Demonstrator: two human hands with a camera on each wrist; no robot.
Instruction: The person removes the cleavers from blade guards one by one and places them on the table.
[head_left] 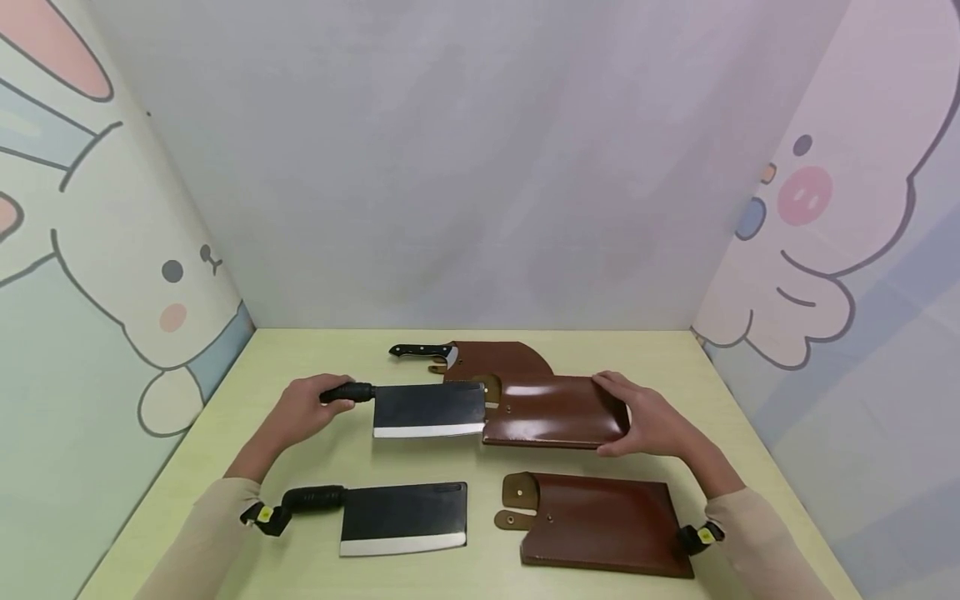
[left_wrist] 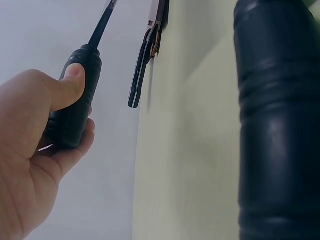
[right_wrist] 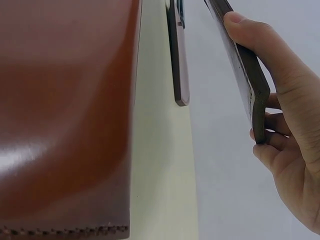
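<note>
My left hand [head_left: 303, 410] grips the black handle [left_wrist: 93, 65] of a cleaver [head_left: 429, 408], thumb along the handle in the left wrist view. Its dark blade points right, the bright edge toward me. Opposite it, my right hand [head_left: 648, 419] holds the far end of a glossy brown leather sheath [head_left: 555, 410], thumb on one edge and fingers on the other. The blade's front end meets the sheath's open mouth; whether the tip is inside I cannot tell. In the right wrist view the held sheath [right_wrist: 252, 82] appears edge-on, raised off the table.
Nearer me lie a second cleaver [head_left: 403, 512] and a second brown sheath [head_left: 603, 525] with strap tabs. Behind the held pair, a black-handled knife [head_left: 420, 350] sits in a rounded brown sheath [head_left: 498, 357]. A grey wall [head_left: 465, 208] borders the pale table [head_left: 315, 575].
</note>
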